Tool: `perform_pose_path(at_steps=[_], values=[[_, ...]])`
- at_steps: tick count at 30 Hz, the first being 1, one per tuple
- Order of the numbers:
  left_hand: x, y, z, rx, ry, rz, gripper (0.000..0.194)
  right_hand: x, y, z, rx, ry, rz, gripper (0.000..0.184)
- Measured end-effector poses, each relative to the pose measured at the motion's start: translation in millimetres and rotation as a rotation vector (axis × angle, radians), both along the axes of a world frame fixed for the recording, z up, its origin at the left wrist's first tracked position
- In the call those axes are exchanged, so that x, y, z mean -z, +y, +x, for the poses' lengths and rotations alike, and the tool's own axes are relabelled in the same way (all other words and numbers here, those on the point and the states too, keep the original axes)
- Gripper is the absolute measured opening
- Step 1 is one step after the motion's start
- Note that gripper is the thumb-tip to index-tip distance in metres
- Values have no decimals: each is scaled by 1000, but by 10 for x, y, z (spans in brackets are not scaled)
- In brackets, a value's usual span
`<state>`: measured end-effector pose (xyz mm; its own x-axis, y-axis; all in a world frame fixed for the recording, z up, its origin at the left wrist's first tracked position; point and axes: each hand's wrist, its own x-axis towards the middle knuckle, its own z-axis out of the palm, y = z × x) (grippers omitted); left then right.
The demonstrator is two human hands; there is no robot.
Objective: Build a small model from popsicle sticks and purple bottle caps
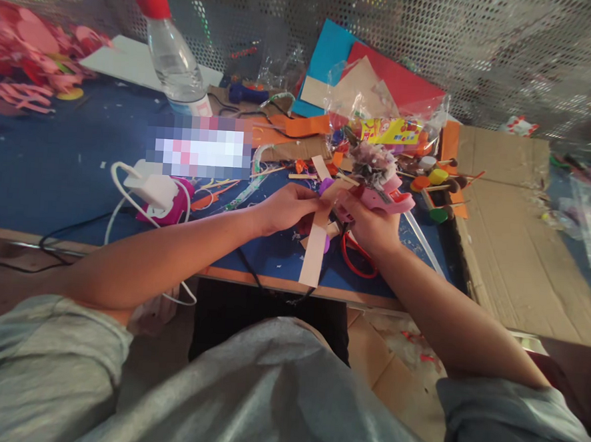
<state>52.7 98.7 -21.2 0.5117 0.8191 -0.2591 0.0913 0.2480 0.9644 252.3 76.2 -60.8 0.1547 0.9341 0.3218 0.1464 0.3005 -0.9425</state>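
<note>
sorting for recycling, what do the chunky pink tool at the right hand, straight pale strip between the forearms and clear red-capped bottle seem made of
Pink tool: probably hard plastic, satiny, with smooth curves. Pale strip: likely paper or thin card, matte and flat; could be wood. Red-capped bottle: likely plastic, glossy, see-through with highlights.

The bottle (177,64) and adapter (157,192) sit left of the handheld strip (313,259). Paper sheets (407,81) are behind it, cardboard (524,248) to its right.

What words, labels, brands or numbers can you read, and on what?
No text is legible.
Yellow label: printed characters, too small and blurred.
Bottle label: too blurred.
Pixelated patch: unreadable.
Pink tool in the right hand: no legible marking.
</note>
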Motion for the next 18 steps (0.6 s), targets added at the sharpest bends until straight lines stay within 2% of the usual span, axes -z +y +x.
perform_pose_path(at_steps=[8,18], values=[[-58,-25,12,-9,16,-7,53,79,41,-6,2,100,-1,65],[-60,-26,10,-21,2,-28,49,49,42,-1,-39,63,25,60]])
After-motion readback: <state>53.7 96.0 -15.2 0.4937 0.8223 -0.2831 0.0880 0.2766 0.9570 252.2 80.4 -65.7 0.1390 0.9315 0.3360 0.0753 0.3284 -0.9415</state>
